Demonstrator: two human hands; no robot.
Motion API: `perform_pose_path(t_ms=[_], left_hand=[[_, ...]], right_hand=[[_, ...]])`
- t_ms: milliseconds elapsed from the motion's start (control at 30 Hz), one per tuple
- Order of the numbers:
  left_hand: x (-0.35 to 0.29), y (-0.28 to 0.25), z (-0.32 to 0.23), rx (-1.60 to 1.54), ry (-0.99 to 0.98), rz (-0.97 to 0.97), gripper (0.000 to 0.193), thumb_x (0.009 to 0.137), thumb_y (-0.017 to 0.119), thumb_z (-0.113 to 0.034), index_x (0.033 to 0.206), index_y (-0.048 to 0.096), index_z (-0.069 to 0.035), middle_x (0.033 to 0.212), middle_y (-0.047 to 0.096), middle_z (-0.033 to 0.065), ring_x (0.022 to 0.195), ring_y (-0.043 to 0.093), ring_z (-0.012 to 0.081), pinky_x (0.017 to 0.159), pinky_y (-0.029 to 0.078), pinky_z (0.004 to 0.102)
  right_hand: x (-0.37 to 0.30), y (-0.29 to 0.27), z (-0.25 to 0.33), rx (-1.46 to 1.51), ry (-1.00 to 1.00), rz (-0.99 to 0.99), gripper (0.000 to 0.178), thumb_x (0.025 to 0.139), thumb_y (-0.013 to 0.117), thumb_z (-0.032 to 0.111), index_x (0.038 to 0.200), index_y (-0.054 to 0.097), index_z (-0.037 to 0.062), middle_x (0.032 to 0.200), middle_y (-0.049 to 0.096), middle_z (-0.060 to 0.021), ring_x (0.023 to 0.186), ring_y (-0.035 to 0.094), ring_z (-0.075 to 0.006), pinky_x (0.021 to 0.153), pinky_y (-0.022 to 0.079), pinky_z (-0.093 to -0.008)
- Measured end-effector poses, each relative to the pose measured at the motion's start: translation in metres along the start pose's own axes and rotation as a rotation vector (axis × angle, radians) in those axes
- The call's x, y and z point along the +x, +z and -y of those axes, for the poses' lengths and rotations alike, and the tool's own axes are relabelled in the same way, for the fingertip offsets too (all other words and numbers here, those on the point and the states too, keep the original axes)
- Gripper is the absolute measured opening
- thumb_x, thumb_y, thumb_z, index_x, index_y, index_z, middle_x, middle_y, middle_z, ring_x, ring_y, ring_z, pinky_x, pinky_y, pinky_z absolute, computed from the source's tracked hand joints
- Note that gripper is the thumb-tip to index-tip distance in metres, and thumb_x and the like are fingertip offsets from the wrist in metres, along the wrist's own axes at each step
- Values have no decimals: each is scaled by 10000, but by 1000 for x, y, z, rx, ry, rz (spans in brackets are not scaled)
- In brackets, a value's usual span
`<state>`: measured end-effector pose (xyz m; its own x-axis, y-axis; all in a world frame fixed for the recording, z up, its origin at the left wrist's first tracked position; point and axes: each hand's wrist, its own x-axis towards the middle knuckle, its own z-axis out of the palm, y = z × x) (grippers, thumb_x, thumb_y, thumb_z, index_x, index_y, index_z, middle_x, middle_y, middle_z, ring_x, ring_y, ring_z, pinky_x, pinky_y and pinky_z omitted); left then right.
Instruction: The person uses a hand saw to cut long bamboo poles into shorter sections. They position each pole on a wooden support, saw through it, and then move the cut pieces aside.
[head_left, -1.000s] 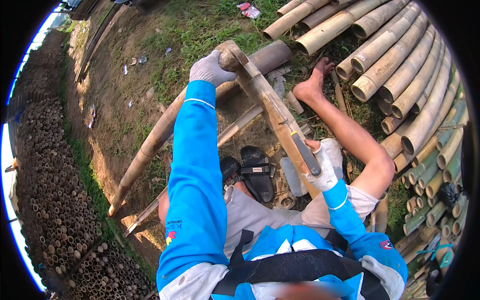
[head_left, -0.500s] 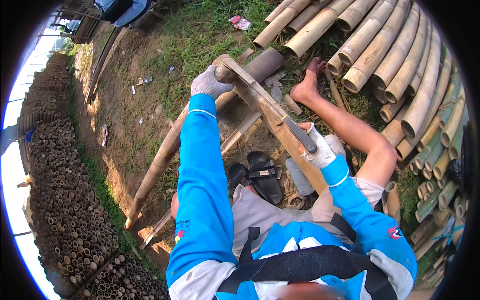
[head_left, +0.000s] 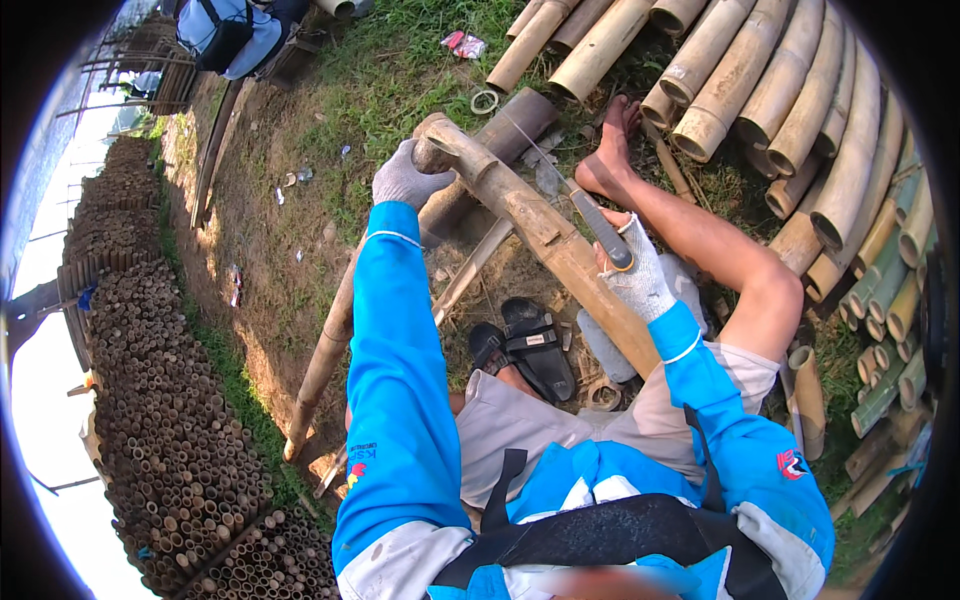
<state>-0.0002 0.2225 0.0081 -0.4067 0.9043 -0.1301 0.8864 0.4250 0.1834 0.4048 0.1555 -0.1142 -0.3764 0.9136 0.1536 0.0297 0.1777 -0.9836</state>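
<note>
A length of bamboo slants from my lap up to a support, its far end beside my left hand. My gloved left hand is closed around the rounded end of a brown pole, right next to the bamboo's tip. In my gloved right hand is a handsaw with a grey and yellow handle. Its thin blade points away, to the right of the bamboo and apart from it. Beneath the bamboo lies a thick dark log. A thin bamboo ring rests on the grass beyond.
Stacked bamboo poles fill the far right, near my bare foot. A black sandal and a grey stone lie between my legs. On the left stands a big stack of cut bamboo. A person's clothing shows far left.
The saw blade has come off the top of the bamboo and swung to its right side. A bamboo ring now shows on the grass past the bamboo's end. The left hand keeps its grip.
</note>
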Motion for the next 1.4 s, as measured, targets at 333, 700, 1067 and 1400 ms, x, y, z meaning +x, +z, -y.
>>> perform_pose_path(t_ms=[333, 700, 1067, 1400], left_hand=[[4, 9, 7, -97, 10, -7, 1057, 646, 976, -596, 1543, 629, -156, 1343, 783, 210, 1252, 753, 396, 1112, 581, 495], [1, 0, 9, -145, 61, 48, 1175, 632, 981, -622, 1618, 556, -145, 1470, 714, 223, 1347, 702, 403, 1175, 545, 481], [-117, -60, 177, 206, -152, 232, 1259, 650, 925, -704, 1684, 483, -138, 1614, 597, 239, 1464, 604, 421, 1237, 493, 514], [-266, 77, 272, -225, -655, -881, 784, 866, 915, -557, 1437, 692, -68, 1478, 655, 193, 1398, 601, 423, 1229, 470, 523]], right_hand=[[-21, -5, -24, -377, -32, 203, 854, 774, 891, 9, 1562, 594, 150, 1369, 610, -207, 1254, 622, -427, 1098, 532, -451], [-20, -35, -22, -652, 125, 470, 1011, 786, 983, 498, 1565, 566, 5, 1408, 575, -282, 1335, 566, -473, 1162, 484, -536], [1, 5, -13, -728, -246, 65, 638, 1022, 788, 242, 1570, 549, 20, 1341, 631, -250, 1236, 595, -428, 1095, 468, -542], [227, 155, -8, -482, -280, 151, 660, 1100, 735, 386, 1545, 576, -74, 1290, 689, -225, 1113, 696, -331, 1014, 554, -434]])
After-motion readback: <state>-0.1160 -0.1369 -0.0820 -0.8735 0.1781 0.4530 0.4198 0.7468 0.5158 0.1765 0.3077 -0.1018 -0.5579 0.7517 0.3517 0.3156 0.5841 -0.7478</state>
